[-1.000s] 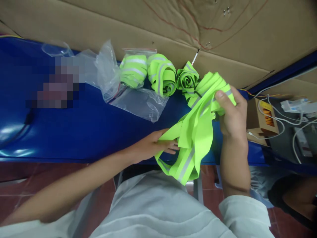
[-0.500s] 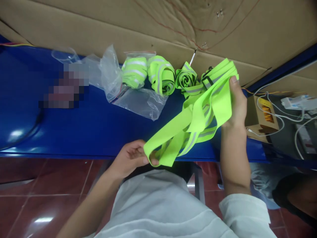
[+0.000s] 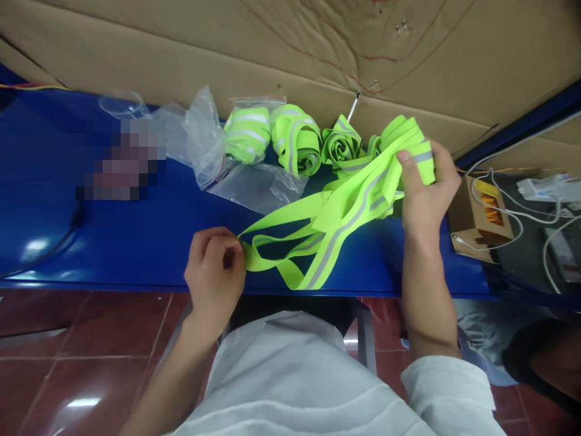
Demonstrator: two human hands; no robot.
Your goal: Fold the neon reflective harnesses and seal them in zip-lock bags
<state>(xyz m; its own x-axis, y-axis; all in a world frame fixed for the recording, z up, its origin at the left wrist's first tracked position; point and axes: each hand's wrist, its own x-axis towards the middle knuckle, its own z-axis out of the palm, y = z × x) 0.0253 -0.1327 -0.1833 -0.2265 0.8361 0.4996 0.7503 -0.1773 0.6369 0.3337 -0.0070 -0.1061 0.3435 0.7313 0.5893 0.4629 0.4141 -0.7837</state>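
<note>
My left hand (image 3: 215, 269) pinches one end of a neon green strap with grey stripes (image 3: 336, 242), near the table's front edge. Loops of the strap stretch slackly across to my right hand (image 3: 424, 184), whose thumb and fingers are closed round the folded bundle. Behind the strap lie a rolled green strap (image 3: 341, 145), a larger roll (image 3: 297, 142) and a green bundle in a clear bag (image 3: 247, 136). Another green piece is partly hidden behind the held bundle.
Clear plastic bags (image 3: 204, 142) lie left of the rolls on the blue table (image 3: 149, 242). A cardboard box (image 3: 476, 212) and white cables (image 3: 551, 242) are at the right. Another person's clothed leg shows at lower right. A pixelated patch covers something at left.
My left hand has moved left and up, drawing strap loops out. My right hand has turned, and its thumb now lies across the near side of the bundle.
</note>
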